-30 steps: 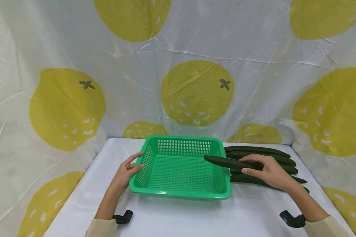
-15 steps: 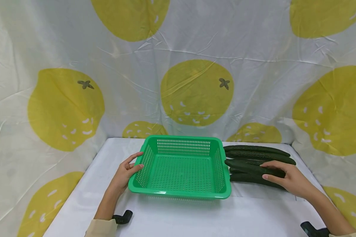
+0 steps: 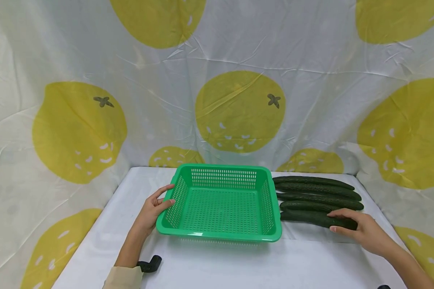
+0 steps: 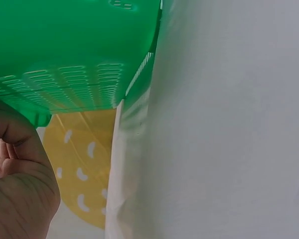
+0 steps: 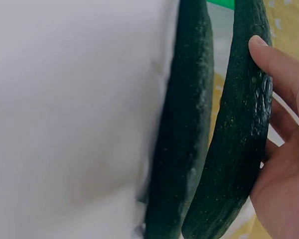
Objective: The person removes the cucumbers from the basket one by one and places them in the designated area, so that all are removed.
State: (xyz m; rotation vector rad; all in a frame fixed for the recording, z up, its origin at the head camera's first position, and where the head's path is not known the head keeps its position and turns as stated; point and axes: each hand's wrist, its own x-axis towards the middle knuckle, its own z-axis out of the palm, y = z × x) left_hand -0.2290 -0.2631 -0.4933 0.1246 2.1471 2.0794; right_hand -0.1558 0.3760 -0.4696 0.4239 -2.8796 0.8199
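Observation:
A green plastic basket (image 3: 218, 239) with slotted walls stands mid-table. My left hand (image 3: 150, 212) grips its left rim, thumb and index finger at the edge; in the left wrist view, the fingers (image 4: 12, 129) curl beside the basket wall (image 4: 70, 45). On the right, my right hand (image 3: 363, 230) holds the dark green cucumber (image 3: 311, 217) at the front of a row, near its right end. The right wrist view shows the thumb on this held cucumber (image 5: 234, 134), with another cucumber (image 5: 182, 129) alongside it. How the far fingers lie is mostly hidden.
Several more cucumbers (image 3: 318, 191) lie side by side behind the held one, their left ends close to the basket's right wall. A white cloth covers the table (image 3: 224, 265). A lemon-printed curtain (image 3: 238, 112) hangs behind and along both sides.
My right hand has moved right and toward me, bringing the cucumber from over the basket's right rim to the front of the row. My left hand and the basket have stayed in place.

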